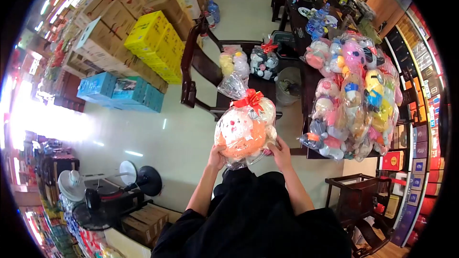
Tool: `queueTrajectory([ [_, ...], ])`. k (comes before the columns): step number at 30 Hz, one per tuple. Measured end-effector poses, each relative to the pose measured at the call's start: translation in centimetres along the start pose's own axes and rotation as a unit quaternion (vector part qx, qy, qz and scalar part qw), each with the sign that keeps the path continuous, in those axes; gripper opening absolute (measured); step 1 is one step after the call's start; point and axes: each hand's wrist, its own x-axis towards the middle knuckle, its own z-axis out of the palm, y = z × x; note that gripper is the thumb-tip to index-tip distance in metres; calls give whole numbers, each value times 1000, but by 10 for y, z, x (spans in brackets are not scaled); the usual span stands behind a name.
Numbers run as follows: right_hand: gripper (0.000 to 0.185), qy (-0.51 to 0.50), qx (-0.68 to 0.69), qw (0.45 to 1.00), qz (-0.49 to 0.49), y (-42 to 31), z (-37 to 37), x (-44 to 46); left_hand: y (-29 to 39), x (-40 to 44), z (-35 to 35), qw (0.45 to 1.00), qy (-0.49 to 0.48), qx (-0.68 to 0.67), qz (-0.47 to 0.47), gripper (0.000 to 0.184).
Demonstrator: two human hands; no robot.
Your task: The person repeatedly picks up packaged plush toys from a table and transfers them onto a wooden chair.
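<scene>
A clear plastic bag of plush toys (244,131), with a white face and an orange body showing, is held up in front of my body. Its gathered neck is tied with a red bow (249,100). My left hand (216,156) grips the bag's lower left side, and my right hand (279,153) grips its lower right side. Beyond it, two more wrapped bundles, a yellow and white one (234,62) and a dark one with a red bow (263,62), sit on a dark wooden chair (208,69).
Many bagged plush toys (354,95) cover a dark table at the right. Cartons (114,14), yellow boxes (155,43) and blue boxes (119,91) stand at the left. A bin (288,86) is beside the chair; fans (71,185) stand lower left.
</scene>
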Motion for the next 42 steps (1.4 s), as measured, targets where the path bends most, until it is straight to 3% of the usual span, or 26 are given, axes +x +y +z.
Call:
queueTrajectory([
  [3, 49, -4, -2, 1000, 10, -17, -1, 46, 17, 55, 11, 1000, -13, -6, -23, 62],
  [6, 49, 7, -46, 999, 12, -21, -3, 106, 31, 119, 12, 997, 70, -11, -18, 63],
  [9, 48, 34, -119, 992, 18, -15, -8, 168, 56, 179, -3, 983, 112, 115, -83, 61],
  [12, 45, 33, -198, 978, 59, -9, -1, 241, 82, 239, -11, 969, 95, 225, -44, 55],
  [13, 44, 30, -229, 969, 82, -6, -7, 260, 82, 259, -9, 959, 107, 261, -22, 41],
  [17, 36, 11, -169, 981, 96, 36, -3, 348, 89, 344, -52, 929, 141, 340, -50, 25],
  [19, 34, 39, -177, 971, 158, 57, 6, 384, 83, 381, -69, 867, 193, 459, -8, 29],
  [21, 27, 37, -220, 957, 186, 90, -2, 418, 49, 432, -146, 793, 208, 572, 9, 39],
  [24, 29, 53, -277, 928, 243, 148, -13, 456, 59, 455, -129, 701, 246, 669, 9, 50],
  [25, 30, 71, -242, 927, 277, 153, -7, 466, 56, 465, -132, 680, 273, 679, -42, 56],
  [29, 31, 86, -178, 927, 319, 162, 11, 497, 71, 485, -105, 572, 290, 758, -119, 49],
  [32, 34, 25, -234, 940, 249, 181, 14, 514, 60, 495, -114, 555, 294, 770, -111, 47],
  [33, 33, 21, -276, 913, 300, 182, 11, 516, 57, 503, -120, 604, 304, 721, -151, 48],
  [36, 39, 9, -258, 911, 323, 153, 21, 520, 46, 507, -121, 624, 329, 698, -120, 48],
  [39, 55, -7, -215, 859, 465, 132, 25, 524, 28, 508, -147, 660, 299, 689, -6, 55],
  [42, 66, 23, -212, 884, 415, 132, 18, 507, 36, 501, -136, 688, 213, 685, 113, 58],
])
